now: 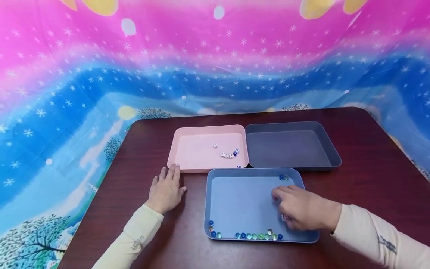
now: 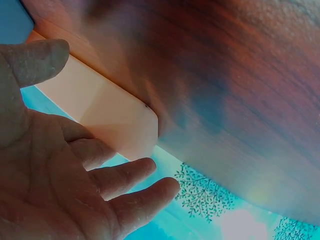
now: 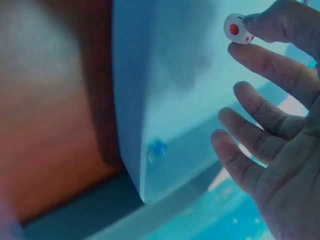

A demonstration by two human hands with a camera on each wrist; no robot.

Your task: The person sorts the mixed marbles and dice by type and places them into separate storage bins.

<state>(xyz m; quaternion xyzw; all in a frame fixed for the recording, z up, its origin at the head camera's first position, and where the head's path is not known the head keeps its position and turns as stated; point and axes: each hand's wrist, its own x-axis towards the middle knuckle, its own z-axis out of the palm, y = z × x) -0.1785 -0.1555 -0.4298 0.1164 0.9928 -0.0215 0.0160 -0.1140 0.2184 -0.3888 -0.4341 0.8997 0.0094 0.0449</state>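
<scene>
My right hand is over the right side of the blue tray and pinches a white die with red pips between thumb and index finger. Its other fingers are spread apart in the right wrist view. Glass marbles line the tray's front edge, with more in the front left corner and a pair at the back right. My left hand has its fingers extended, fingertips right at the front left corner of the pink tray. White dice and blue ones lie in that tray.
A dark grey tray stands at the back right, beside the pink one and behind the blue one. All three sit on a dark wooden table. A patterned pink and blue cloth hangs behind and along the sides.
</scene>
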